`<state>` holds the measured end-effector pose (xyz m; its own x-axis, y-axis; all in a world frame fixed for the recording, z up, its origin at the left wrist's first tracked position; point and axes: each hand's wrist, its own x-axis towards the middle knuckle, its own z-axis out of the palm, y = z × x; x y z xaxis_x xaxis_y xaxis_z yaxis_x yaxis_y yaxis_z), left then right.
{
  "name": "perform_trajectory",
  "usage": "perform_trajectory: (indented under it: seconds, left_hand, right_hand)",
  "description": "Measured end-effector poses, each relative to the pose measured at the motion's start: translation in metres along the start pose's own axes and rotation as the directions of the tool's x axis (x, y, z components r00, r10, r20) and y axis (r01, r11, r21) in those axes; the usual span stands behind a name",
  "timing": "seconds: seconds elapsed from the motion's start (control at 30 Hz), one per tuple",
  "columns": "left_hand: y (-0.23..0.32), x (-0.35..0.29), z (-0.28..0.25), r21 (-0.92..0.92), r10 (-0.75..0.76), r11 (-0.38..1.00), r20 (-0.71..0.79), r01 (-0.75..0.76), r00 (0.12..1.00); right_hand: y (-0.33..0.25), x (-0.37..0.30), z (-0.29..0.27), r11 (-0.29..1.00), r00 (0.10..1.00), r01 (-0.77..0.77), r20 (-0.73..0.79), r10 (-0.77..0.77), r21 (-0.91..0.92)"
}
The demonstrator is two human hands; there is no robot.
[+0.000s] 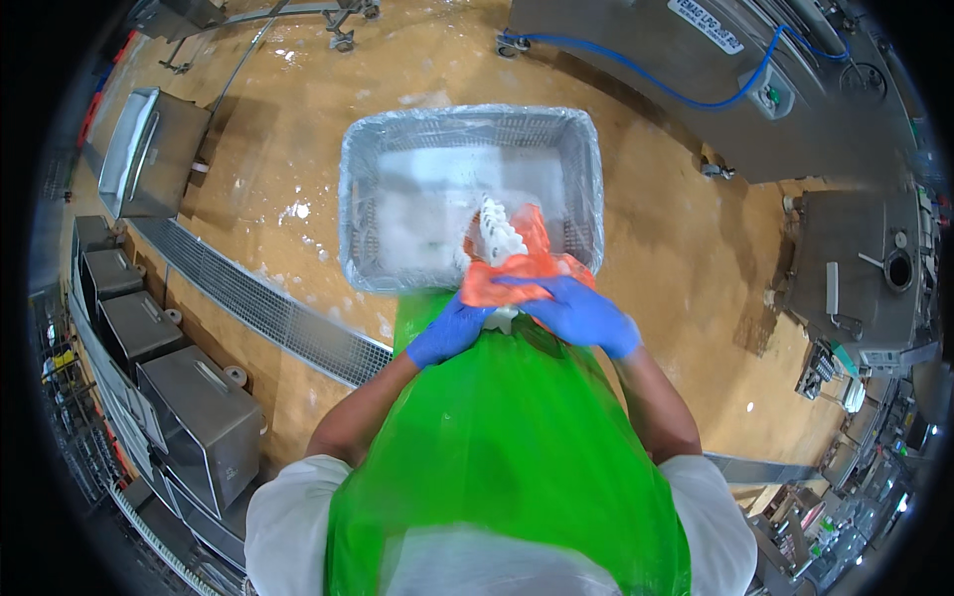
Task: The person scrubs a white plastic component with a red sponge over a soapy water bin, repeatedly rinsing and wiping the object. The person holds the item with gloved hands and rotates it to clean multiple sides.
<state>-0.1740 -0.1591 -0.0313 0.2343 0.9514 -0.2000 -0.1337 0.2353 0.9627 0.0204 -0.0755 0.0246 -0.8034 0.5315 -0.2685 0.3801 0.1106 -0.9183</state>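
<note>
A crate lined with clear plastic stands before me, holding foamy water. Over its near rim slants a long white ridged piece, its far end above the suds and its near end close to my green apron. My left hand, in a blue glove, is closed around the near end of this piece, though its fingertips are partly hidden. A wet-looking orange cloth is draped across the piece. My gloved right hand grips the cloth from above, with its fingers bent over it. A brownish bristly thing beside the piece is mostly covered.
Foam spots dot the tan floor. A metal drain grating runs along the left, beside several steel bins. A large steel machine with a blue hose stands far right. More steel equipment is at the right.
</note>
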Motion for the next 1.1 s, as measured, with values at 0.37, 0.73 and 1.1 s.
perform_trajectory:
  seconds: [0.37, 0.73, 1.1]
  left_hand:
    - [-0.035, 0.001, -0.011, -0.206, -0.066, 0.977, -0.015, 0.061, 0.998]
    - [-0.009, 0.005, 0.008, -0.173, 0.007, 0.985, -0.04, -0.014, 0.999]
    - [-0.063, -0.007, -0.017, 0.11, -0.049, 0.992, -0.125, 0.063, 0.991]
  right_hand:
    - [0.017, -0.035, -0.019, 0.863, 0.904, -0.352, -0.107, 0.414, 0.362]
    - [0.022, -0.014, 0.017, 0.987, 0.99, -0.13, -0.071, 0.124, -0.094]
    - [0.022, -0.009, 0.015, 0.934, 0.963, -0.255, -0.023, 0.269, 0.25]
